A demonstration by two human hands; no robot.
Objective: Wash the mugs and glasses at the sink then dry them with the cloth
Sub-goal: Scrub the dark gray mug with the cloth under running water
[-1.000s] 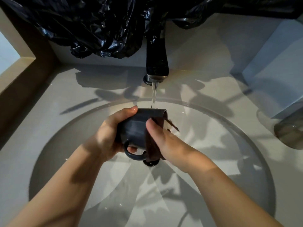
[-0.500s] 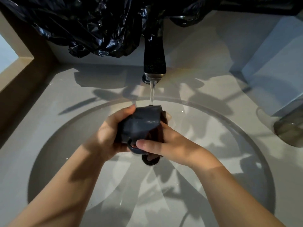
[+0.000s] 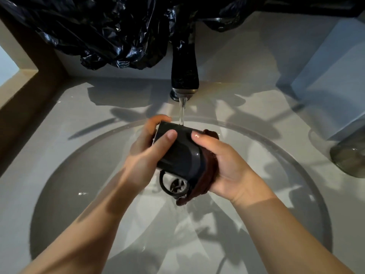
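A dark blue mug lies on its side over the round sink basin, its handle hanging down towards me. My left hand grips its left end, thumb on top. My right hand presses a brown cloth against the mug's right end, fingers curled round both. Water runs from the black tap onto the mug's upper side.
A clear glass stands on the counter at the right edge. A black plastic sheet hangs over the wall behind the tap. The drain shows through the mug handle. A pale box sits at the back right.
The mug has been turned from upright to lying on its side. My right hand moved with the cloth from the mug's front to its right end.
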